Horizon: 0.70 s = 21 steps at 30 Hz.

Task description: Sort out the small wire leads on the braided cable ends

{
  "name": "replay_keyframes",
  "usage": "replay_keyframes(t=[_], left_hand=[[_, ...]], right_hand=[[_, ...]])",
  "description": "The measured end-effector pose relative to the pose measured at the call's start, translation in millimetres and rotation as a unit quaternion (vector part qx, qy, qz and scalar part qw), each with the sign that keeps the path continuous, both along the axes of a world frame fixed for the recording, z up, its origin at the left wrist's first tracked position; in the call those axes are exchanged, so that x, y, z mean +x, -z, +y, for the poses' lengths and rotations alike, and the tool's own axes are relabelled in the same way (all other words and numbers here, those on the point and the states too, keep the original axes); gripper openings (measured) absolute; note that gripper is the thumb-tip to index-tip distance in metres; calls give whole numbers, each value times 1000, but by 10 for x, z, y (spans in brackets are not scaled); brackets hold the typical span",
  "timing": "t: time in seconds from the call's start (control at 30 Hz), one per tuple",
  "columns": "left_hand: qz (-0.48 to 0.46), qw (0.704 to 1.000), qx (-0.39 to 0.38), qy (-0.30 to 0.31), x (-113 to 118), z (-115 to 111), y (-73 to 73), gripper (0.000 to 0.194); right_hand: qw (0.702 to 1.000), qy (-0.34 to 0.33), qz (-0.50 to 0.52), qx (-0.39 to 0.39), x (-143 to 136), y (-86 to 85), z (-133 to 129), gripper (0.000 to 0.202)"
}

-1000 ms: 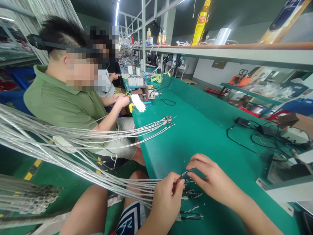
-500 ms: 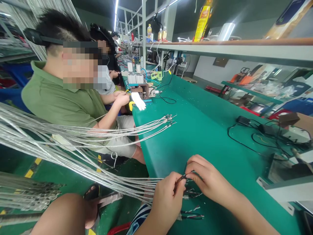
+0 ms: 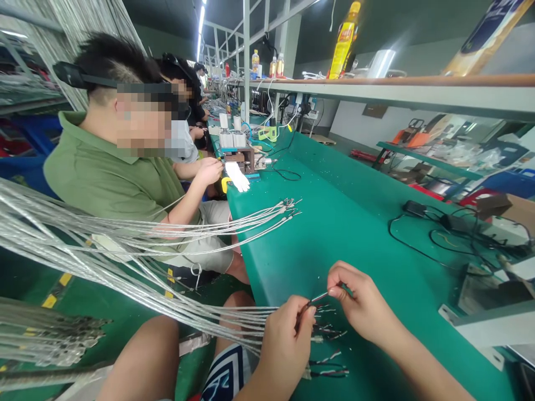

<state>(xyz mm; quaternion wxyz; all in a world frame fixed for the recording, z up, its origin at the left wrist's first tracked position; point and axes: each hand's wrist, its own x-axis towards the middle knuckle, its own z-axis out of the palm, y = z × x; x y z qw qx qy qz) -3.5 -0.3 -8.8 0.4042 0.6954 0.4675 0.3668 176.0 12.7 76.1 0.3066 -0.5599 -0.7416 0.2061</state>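
My left hand is closed around the end of a cable, thumb and forefinger pinching it. From that pinch thin dark wires stretch to my right hand, whose thumb and fingertips are pressed on their tips. A bundle of silvery braided cables runs in from the left and passes under my left hand. Beyond it, several stripped cable ends with black, red and white wires lie on the green table mat. What my left palm covers is hidden.
A second cable bundle lies across the table's near edge. To the left sits a co-worker in a green shirt, beside a small machine and a white glove. Black cords and adapters are at right, under a shelf.
My right hand has moved right and slightly away from my left, and the wires between them now show stretched straight. My left hand stays nearly in place. My knees have shifted.
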Motion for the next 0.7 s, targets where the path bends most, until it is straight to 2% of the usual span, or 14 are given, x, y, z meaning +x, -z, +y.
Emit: replay_keyframes(t=[0.33, 0.47, 0.57, 0.63, 0.7], left_hand=[[-15, 1000, 16, -15, -1, 11, 18, 22], [-14, 999, 28, -25, 4, 8, 16, 21], [-28, 999, 28, -33, 11, -4, 27, 20], [-42, 998, 28, -41, 16, -14, 40, 21], [-51, 997, 29, -46, 19, -22, 50, 23]], right_hand=[[999, 22, 39, -12, 75, 40, 39, 25], [991, 69, 113, -22, 135, 35, 62, 25], [966, 88, 203, -133, 123, 13, 26, 28], [939, 58, 241, -237, 86, -21, -22, 35], [923, 6, 238, -301, 23, -54, -73, 40]])
